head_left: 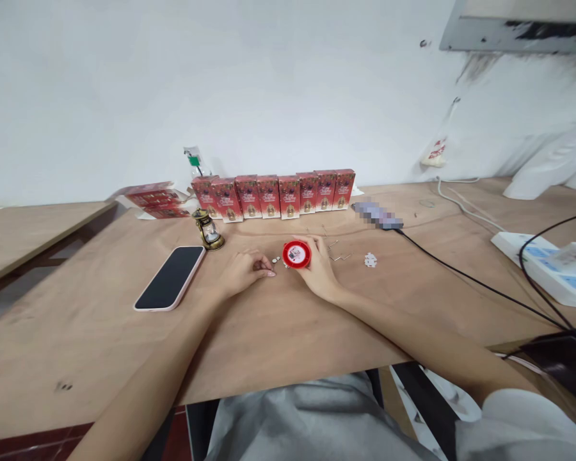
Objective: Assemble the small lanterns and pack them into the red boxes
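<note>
My right hand (320, 269) is wrapped around a red round object with a white picture disc (296, 254) in its middle. The disc faces me, and the rest of the object is hidden behind it. My left hand (246, 272) rests low over the table to the left, thumb and fingers pinched together; whatever may be between the fingertips is too small to make out. Just past those fingertips lie small silvery button cells (276, 260), close to the red object. White small pieces (370, 260) lie in a cluster to the right of my right hand.
Several red printed boxes (271, 197) stand in a row at the back. A small bronze lantern (208, 230) and a phone (170, 278) are on the left. Thin wire pieces (340, 257) lie behind my right hand. A power strip (547, 269) with cables sits right.
</note>
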### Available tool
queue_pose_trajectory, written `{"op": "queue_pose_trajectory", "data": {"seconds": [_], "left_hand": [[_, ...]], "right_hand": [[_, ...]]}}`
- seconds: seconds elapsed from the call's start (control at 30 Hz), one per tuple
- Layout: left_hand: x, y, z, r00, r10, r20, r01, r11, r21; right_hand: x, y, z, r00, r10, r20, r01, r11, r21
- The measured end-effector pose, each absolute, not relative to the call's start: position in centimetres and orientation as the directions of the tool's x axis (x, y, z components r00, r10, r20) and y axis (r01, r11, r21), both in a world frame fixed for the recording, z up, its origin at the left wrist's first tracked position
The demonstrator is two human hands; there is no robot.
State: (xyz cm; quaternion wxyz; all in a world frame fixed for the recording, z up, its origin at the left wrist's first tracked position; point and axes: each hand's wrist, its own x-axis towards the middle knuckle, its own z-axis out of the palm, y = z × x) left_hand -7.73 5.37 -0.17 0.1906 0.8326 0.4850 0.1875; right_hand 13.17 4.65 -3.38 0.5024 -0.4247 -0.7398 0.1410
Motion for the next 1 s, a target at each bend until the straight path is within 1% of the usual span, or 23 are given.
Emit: {"op": "queue_pose_trajectory", "data": {"seconds": [0.17, 0.33, 0.43, 0.5, 0.6, 0.67, 0.73, 0.8, 0.83, 0.93, 1.0], "left_hand": [[-7.6, 5.0, 0.5, 0.468, 0.875, 0.123, 0.761, -0.470, 0.448], [-7.6, 5.2, 0.2, 0.456, 0.885, 0.100, 0.753, -0.443, 0.487], [-7.7, 5.4, -0.4, 0.462, 0.876, 0.140, 0.738, -0.467, 0.487], [-7.6, 5.4, -0.7, 0.461, 0.868, 0.185, 0.743, -0.491, 0.455], [-7.6, 5.5, -0.9, 0.448, 0.861, 0.240, 0.781, -0.508, 0.363], [-7.5, 5.5, -0.9, 0.441, 0.862, 0.251, 0.811, -0.502, 0.301], [-7.5, 5.5, -0.9, 0.424, 0.869, 0.257, 0.830, -0.486, 0.273], [-7.3, 5.3, -0.7, 0.393, 0.864, 0.314, 0.822, -0.483, 0.301], [-7.1, 5.1, -0.6, 0.366, 0.854, 0.371, 0.807, -0.489, 0.330], [-6.3, 4.2, -0.2, 0.206, 0.797, 0.568, 0.757, -0.498, 0.424], [-5.3, 3.3, 0.0, 0.111, 0.759, 0.641, 0.735, -0.497, 0.461]], "right_hand": [[13.2, 4.6, -3.3, -0.131, 0.770, 0.624, 0.486, 0.599, -0.637], [13.2, 4.5, -3.3, -0.134, 0.780, 0.612, 0.492, 0.588, -0.642], [13.2, 4.6, -3.3, -0.137, 0.783, 0.607, 0.492, 0.586, -0.644], [13.2, 4.6, -3.3, -0.137, 0.782, 0.607, 0.498, 0.585, -0.640], [13.2, 4.5, -3.2, -0.139, 0.785, 0.604, 0.503, 0.581, -0.640], [13.2, 4.4, -3.1, -0.138, 0.785, 0.604, 0.500, 0.582, -0.641], [13.2, 4.3, -3.1, -0.141, 0.782, 0.608, 0.495, 0.587, -0.641], [13.2, 4.3, -3.0, -0.146, 0.776, 0.613, 0.491, 0.595, -0.637], [13.2, 4.3, -3.0, -0.147, 0.774, 0.616, 0.490, 0.598, -0.634], [13.1, 4.3, -3.1, -0.145, 0.770, 0.622, 0.495, 0.600, -0.628], [13.1, 4.4, -3.1, -0.145, 0.769, 0.623, 0.498, 0.601, -0.625]]}}
